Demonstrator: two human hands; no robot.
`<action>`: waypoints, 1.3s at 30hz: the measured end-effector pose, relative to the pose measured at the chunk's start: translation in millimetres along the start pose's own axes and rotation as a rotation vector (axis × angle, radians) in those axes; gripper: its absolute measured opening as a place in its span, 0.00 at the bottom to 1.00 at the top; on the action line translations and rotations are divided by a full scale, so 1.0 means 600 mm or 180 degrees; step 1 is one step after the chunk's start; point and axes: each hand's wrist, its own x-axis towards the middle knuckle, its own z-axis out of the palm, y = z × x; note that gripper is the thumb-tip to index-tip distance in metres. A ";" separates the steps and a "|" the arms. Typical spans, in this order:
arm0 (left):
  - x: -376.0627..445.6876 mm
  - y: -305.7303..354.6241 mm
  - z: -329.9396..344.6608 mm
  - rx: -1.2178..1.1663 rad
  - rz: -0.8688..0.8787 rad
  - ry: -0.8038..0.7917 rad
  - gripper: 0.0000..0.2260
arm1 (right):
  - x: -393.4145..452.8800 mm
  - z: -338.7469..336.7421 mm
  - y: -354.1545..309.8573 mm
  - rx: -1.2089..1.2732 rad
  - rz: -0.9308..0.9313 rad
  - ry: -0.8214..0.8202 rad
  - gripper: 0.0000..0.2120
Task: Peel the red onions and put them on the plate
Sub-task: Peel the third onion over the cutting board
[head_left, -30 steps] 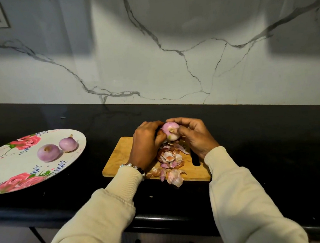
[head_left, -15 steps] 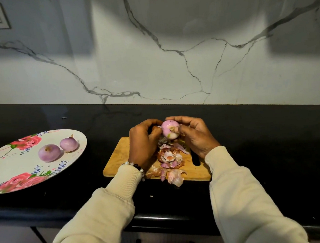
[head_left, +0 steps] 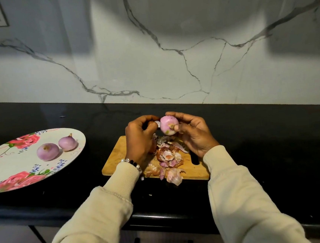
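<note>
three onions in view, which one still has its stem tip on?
The right onion on the plate, nearest the board: a pointed stem sticks up from it. The left onion shows a trimmed flat top; the held onion shows none.

one pale-pink peeled onion (head_left: 169, 127) held above the board — two more (head_left: 48, 151) resting on the floral plate (head_left: 8, 167).

Glossy black stone countertop (head_left: 253, 132) runs beneath white grey-veined marble wall. Rectangular light wooden cutting board (head_left: 117, 156) lies flat on it near front edge. Left of board, well apart: oval white plate with pink rose print (head_left: 8, 169), also flat on countertop, partly cut off by frame edge. One pale peel scrap (head_left: 174, 177) overhangs board's front edge.
</note>
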 end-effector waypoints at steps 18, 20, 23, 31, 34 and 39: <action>0.010 -0.007 -0.023 0.0599 0.0311 0.0308 0.09 | 0.006 -0.046 -0.016 0.0876 -0.0402 0.0015 0.36; 0.008 -0.009 -0.020 0.0833 0.0661 0.0108 0.09 | 0.008 -0.037 -0.008 0.0666 -0.0326 -0.0050 0.35; 0.011 -0.012 -0.020 0.0885 0.1158 -0.0045 0.07 | 0.009 -0.031 -0.003 0.0484 -0.0282 -0.0096 0.31; 0.015 -0.022 -0.021 0.1331 0.1720 -0.0093 0.17 | 0.004 -0.024 -0.006 0.0157 0.0033 -0.0019 0.20; 0.014 -0.025 -0.019 0.1338 0.1837 -0.0274 0.17 | 0.002 -0.020 0.001 0.0039 0.0275 -0.0135 0.20; 0.015 -0.031 -0.017 0.1532 0.2082 -0.0493 0.16 | 0.007 -0.024 0.012 -0.0309 0.0273 -0.0040 0.14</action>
